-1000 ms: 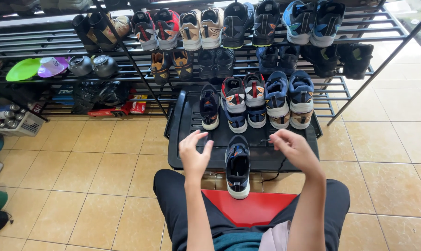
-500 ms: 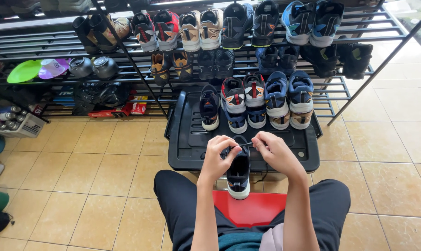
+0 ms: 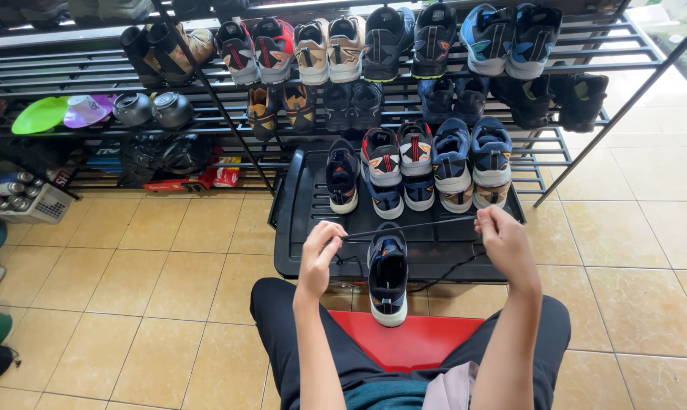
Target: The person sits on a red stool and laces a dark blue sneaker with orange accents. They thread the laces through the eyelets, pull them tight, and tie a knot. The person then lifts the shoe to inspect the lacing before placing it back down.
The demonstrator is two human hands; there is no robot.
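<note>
A dark running shoe (image 3: 388, 272) with a white sole stands toe-away on the black tray (image 3: 302, 220), its heel over the red stool (image 3: 419, 339) between my knees. My left hand (image 3: 320, 254) pinches one end of its black lace (image 3: 412, 226) at the shoe's left. My right hand (image 3: 503, 241) holds the other end, pulled out to the right. The lace runs taut between my hands, above the shoe's toe. A slack part of the lace droops over the tray on each side.
Several pairs of sneakers line the back of the tray and the black metal rack (image 3: 586, 45) behind it. Green and purple plates (image 3: 41, 114) and two dark bowls (image 3: 152, 109) sit on the rack's left. A white basket of cans (image 3: 25, 199) stands on the tiled floor.
My hands met over the shoe half a second ago. Now they have drawn apart sideways, stretching the lace tight between them.
</note>
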